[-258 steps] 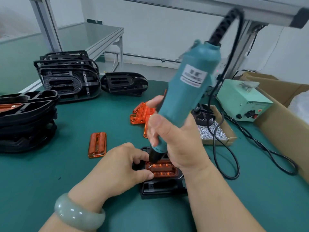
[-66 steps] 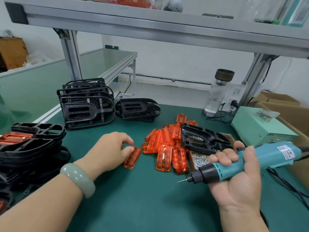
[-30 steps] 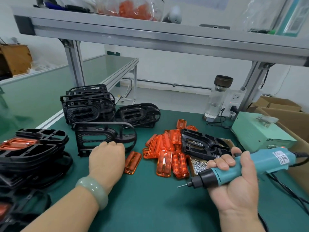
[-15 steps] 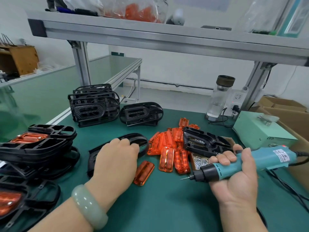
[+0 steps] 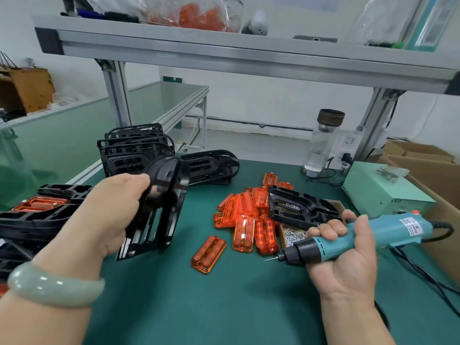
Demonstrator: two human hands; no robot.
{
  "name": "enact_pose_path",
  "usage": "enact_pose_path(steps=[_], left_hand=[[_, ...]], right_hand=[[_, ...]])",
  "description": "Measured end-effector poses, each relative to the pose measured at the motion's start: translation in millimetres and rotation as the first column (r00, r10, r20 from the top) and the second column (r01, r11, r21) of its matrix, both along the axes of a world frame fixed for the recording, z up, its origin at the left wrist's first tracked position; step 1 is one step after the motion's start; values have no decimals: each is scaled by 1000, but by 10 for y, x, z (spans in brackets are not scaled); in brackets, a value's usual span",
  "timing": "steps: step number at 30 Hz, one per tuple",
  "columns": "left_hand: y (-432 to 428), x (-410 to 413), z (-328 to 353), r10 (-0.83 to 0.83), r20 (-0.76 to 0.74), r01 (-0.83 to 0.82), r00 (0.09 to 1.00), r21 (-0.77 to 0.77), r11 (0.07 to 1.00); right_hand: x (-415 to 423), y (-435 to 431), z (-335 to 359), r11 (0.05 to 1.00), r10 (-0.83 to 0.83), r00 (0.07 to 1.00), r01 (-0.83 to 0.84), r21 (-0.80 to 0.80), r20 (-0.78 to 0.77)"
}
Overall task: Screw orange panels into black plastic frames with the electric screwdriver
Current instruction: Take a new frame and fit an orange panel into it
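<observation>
My left hand [image 5: 109, 215] grips a black plastic frame [image 5: 159, 207] and holds it tilted on edge above the green mat. A single orange panel [image 5: 208, 253] lies flat on the mat just right of that frame. Behind it is a pile of orange panels [image 5: 249, 215]. My right hand [image 5: 343, 255] grips the teal electric screwdriver [image 5: 353, 239], lying nearly level with its bit pointing left, above the mat. Another black frame [image 5: 301, 207] lies on the pile's right side, over a box of screws [image 5: 292, 236].
Stacks of black frames stand at the back left [image 5: 134, 150] and one lies beside them [image 5: 211, 166]. Frames with orange panels fitted are stacked at the far left [image 5: 37, 212]. A green power unit [image 5: 383, 192], a glass bottle [image 5: 322, 143], cardboard boxes [image 5: 423, 160] and cables are on the right.
My left hand has lifted the black frame off the mat and tipped it upright. The right hand with the screwdriver has barely moved. The view has tilted slightly.
</observation>
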State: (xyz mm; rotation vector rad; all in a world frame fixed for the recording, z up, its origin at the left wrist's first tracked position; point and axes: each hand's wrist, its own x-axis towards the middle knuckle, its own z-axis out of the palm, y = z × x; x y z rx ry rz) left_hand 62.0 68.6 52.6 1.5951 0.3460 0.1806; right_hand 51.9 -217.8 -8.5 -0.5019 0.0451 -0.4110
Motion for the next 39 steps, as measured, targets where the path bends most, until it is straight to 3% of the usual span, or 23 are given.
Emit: enact_pose_path(steps=[3, 9, 12, 15, 19, 22, 24, 30, 39], left_hand=[[55, 8, -31, 26, -33, -26, 999, 24, 999], [-19, -23, -56, -4, 130, -41, 991, 345, 938], [-89, -31, 57, -157, 207, 17, 966, 552, 834], [-249, -8, 177, -304, 191, 149, 934, 564, 812], [-483, 83, 263, -519, 37, 285, 854, 802, 526], [-698, 153, 137, -664, -166, 475, 730, 820, 318], [-802, 203, 4, -703, -245, 556, 667, 792, 252], [-791, 294, -261, -751, -255, 663, 609, 684, 305], [-933, 278, -453, -776, -303, 687, 553, 693, 219]], right_hand=[[3, -2, 0, 1000, 3, 1000, -3, 7, -2], [6, -12, -3, 1000, 12, 1000, -12, 22, -1], [9, -21, -9, 999, 11, 1000, -10, 34, -10], [10, -38, -12, 999, 16, 1000, -16, 43, -13], [3, -90, 6, 999, 23, 1000, -23, 34, -1], [3, -141, 20, 999, 28, 999, -29, 30, 28], [7, -174, 25, 1000, 24, 999, -25, 16, 38], [20, -314, 39, 1000, 4, 999, -4, -14, 43], [35, -324, 29, 999, -16, 999, 14, 48, 50]])
